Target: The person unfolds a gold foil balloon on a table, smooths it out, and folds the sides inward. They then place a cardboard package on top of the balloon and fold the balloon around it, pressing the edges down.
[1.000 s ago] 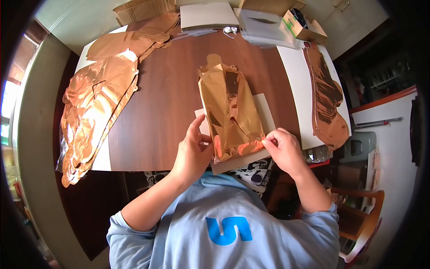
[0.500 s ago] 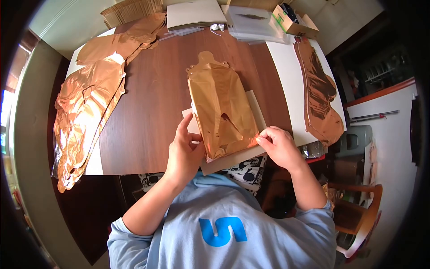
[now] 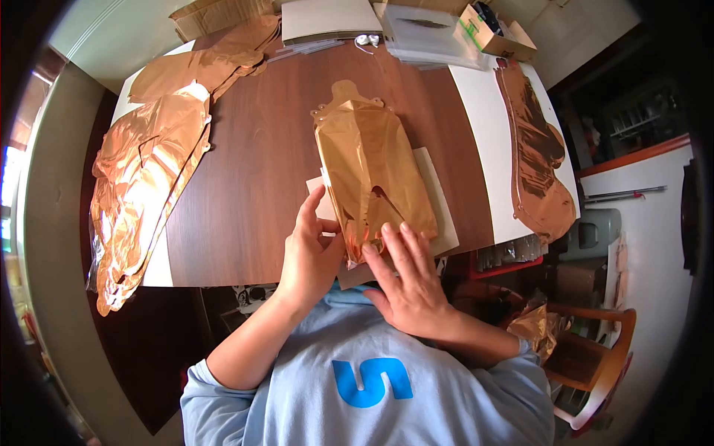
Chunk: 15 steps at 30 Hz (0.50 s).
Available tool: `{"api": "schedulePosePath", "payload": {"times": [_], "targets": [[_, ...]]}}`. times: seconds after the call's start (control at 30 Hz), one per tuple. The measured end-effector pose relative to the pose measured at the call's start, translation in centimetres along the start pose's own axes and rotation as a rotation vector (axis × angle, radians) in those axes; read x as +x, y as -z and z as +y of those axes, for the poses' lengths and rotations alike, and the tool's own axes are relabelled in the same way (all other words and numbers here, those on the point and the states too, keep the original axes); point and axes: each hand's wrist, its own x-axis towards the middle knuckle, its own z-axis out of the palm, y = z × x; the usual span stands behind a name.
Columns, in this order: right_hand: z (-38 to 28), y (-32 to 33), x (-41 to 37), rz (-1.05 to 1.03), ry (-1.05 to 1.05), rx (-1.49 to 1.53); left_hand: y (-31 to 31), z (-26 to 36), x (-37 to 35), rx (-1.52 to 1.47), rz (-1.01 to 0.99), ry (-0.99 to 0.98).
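Observation:
A folded gold foil piece [image 3: 368,160] lies in the middle of the wooden table [image 3: 253,171], its narrow tab pointing away from me. Under it, a pale flat card [image 3: 439,193] sticks out on both sides. My left hand [image 3: 309,249] is at the foil's lower left edge, index finger raised and the thumb and other fingers bent against the edge; what they pinch, if anything, is hidden. My right hand [image 3: 409,286] lies spread over the foil's lower end, fingertips touching its surface.
Shiny copper-gold foil sheets [image 3: 149,163] lie along the left side, and another foil stack [image 3: 539,156] on the right. At the back are a white board [image 3: 331,18], clear plastic sheets [image 3: 431,33] and a small box [image 3: 498,33]. A wooden chair [image 3: 587,349] stands at lower right.
My right hand has moved left from the foil's lower right corner onto its lower end, and its fingers have spread. My left hand has stayed at the left edge.

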Motion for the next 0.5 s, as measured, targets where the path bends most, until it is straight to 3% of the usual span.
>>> {"api": "schedulePosePath", "payload": {"times": [0.5], "targets": [[0.0, -2.6, -0.2, -0.124, -0.067, -0.067, 0.8, -0.1, 0.1, -0.002, -0.027, -0.024]]}}
